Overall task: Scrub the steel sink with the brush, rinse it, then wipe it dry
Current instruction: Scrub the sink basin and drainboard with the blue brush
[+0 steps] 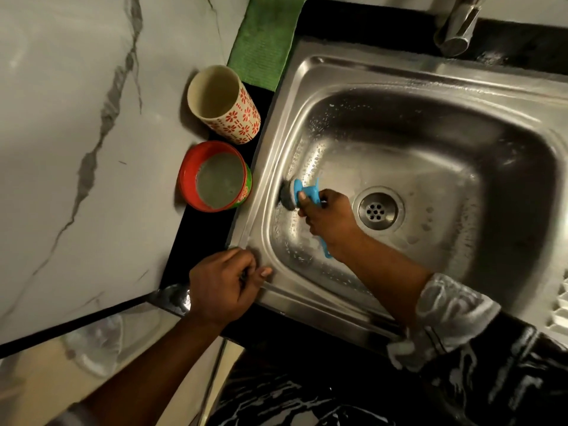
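At the left of the frame, the wall (76,118) is white marble with grey veins, and beside it stand a cream cup (224,104) patterned with red flowers and a red tub (215,176) with a green band holding grey paste. A ribbed green cloth (264,38) lies at the top centre on the black counter (196,241). In the silver steel sink (430,149), the brush (302,192) is bright blue with a dark grey scrubbing head, and the sleeve (455,315) at lower right is black with white marbling.

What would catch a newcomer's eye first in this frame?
The right hand grips a blue-handled brush, its scrubbing head pressed against the left wall of the wet steel sink, beside the drain. The left hand rests on the sink's near-left corner. On the counter left of the sink stand a flower-patterned cup and a red tub.
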